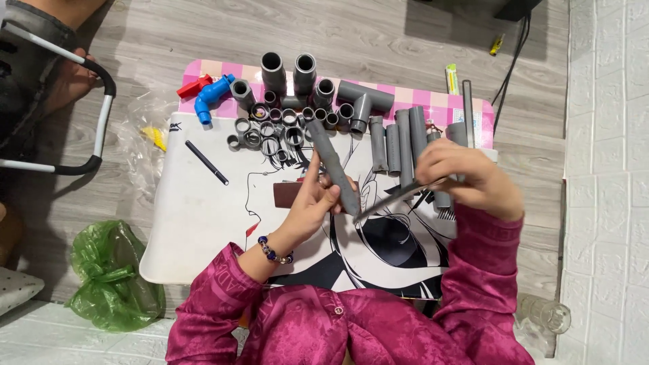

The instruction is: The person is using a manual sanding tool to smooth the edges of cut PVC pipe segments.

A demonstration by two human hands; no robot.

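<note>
My left hand (313, 203) grips a grey plastic pipe (331, 162) near its lower end, the pipe slanting up and to the left above the table. My right hand (463, 177) holds a thin flat metal blade (395, 197) whose tip touches the pipe's lower end. Both hands hover over a small white table (196, 223) with a black line drawing on it. A small brown rectangular piece (286, 195) lies on the table just left of my left hand.
Several grey pipe lengths (404, 142), fittings and rings (277, 125) crowd the table's far edge, with a blue elbow fitting (209, 98) and red piece (191, 86). A black pen (207, 162) lies at left. A green bag (111, 274) sits on the floor; a chair frame (101, 115) stands left.
</note>
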